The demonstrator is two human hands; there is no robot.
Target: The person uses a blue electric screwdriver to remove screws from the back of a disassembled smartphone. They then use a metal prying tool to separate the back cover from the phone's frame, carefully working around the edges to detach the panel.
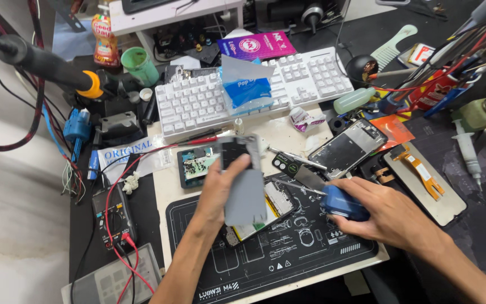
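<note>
Phone back cover (244, 186), grey and flat, sits in your left hand (220, 188), fingers wrapped round its left edge so it hangs tilted above the opened phone (265, 211) on the black mat (265, 262). Your right hand (381, 211) is closed on a small blue tool (341, 204), whose thin metal blade (305, 183) points left toward the phone's upper edge. The cover hides much of the phone, so you see only its right side and lower corner.

Just left of your left hand lies a small circuit board (195, 166). Further left, off the mat, a multimeter (112, 217) rests with its red lead (142, 160) looping across toward the board. A second stripped phone frame (347, 149) lies just beyond your right hand, and a screen panel with an orange flex cable (423, 174) is to its right.

Behind these a white keyboard (198, 101) spans the bench, a blue tissue pack (246, 90) lying on it. A green cup (140, 65) stands behind its left end, a soldering handle (46, 65) juts in from the far left, and a cluster of tools (457, 62) crowds the far right.
</note>
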